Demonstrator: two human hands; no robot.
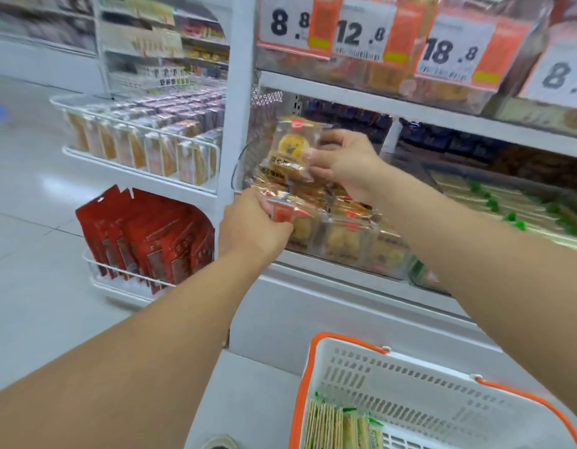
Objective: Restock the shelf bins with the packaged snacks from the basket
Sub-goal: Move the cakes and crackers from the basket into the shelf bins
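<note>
So both hands are already up at the clear shelf bin point(355, 251) on the lower shelf, which is sitting straight ahead and a bit above the basket point(361, 367). The right hand point(348, 163) is pinching a wrapped pastry pack point(293, 147) by its right edge, thumb on the front, holding it upright just over the back of the pile. The left hand point(251, 228) is curling around a pack with an orange-red label point(282, 212) at the bin's left front corner, looks like it's steadying or squaring it up.

The bin's long axis is running left to right and away to the right, with the packs standing in a row behind the clear front wall. The right hand is the nearer one to the open spot, so I'm guessing the pack is just dropping down and slightly back from where it's hanging.

Room is tight: the white upright post point(238, 124) is sitting just left of the bin, and the shelf above point(410, 108) is capping headroom. Cracker packs point(342, 426) are waiting in the basket, near the bottom of view, so there's more to go.
</note>
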